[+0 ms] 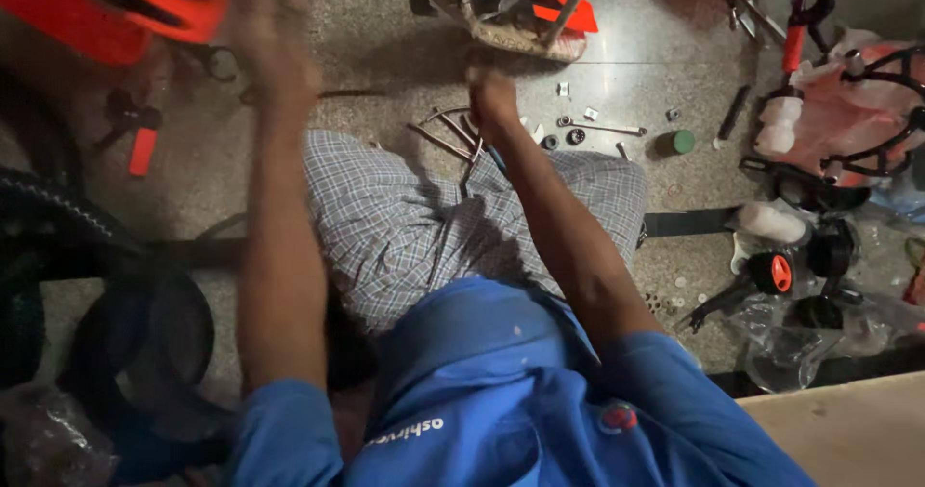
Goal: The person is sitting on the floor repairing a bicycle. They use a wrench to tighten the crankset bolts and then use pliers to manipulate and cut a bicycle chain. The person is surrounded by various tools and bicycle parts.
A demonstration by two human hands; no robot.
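Note:
I sit on a speckled stone floor [385, 53] in a blue shirt and checked shorts [405, 217]. My left hand [270, 34] is raised and blurred, close to an orange and black plastic part [116, 10] at the top left; I cannot tell its grip. My right hand [491, 94] is a closed fist above my knee, apparently around a thin tool whose blue handle end [496, 159] shows beside the wrist. Bent metal rods [448, 135] lie just left of that hand. A dusty metal assembly [515, 20] stands right beyond it.
A spanner [602, 128], small nuts [575, 136] and a green cap [683, 141] lie to the right. Farther right are pink plastic bags with black frames [848, 111] and a small wheel with an orange hub [776, 272]. Black tyres [145, 333] fill the left.

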